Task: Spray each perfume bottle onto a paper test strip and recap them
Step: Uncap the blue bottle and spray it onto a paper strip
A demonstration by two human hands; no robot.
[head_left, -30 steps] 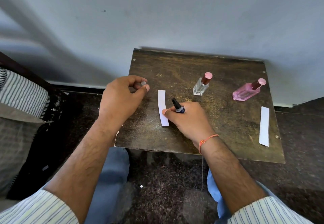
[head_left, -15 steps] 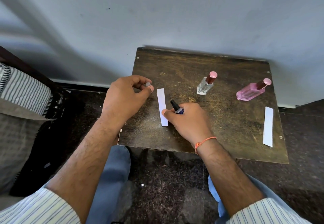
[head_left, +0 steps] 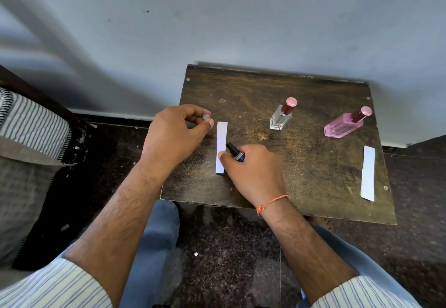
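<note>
My right hand [head_left: 254, 171] grips a small dark blue perfume bottle [head_left: 237, 154], uncapped, its black nozzle tilted toward a white paper strip [head_left: 221, 136] lying on the dark wooden table [head_left: 301, 163]. My left hand [head_left: 176, 134] pinches a small clear cap [head_left: 205, 116] between thumb and fingers, just left of the strip. A clear bottle with a pink-topped cap [head_left: 282, 114] stands behind. A pink bottle with a pink cap [head_left: 345, 124] stands at the right. A second white paper strip [head_left: 368, 174] lies near the table's right edge.
The table stands against a grey wall. A striped cushion [head_left: 31, 124] lies at the left over a dark floor. My blue-trousered knees sit under the table's near edge.
Both hands keep their grips and hardly move relative to the strip. The camera view has shifted a little.
</note>
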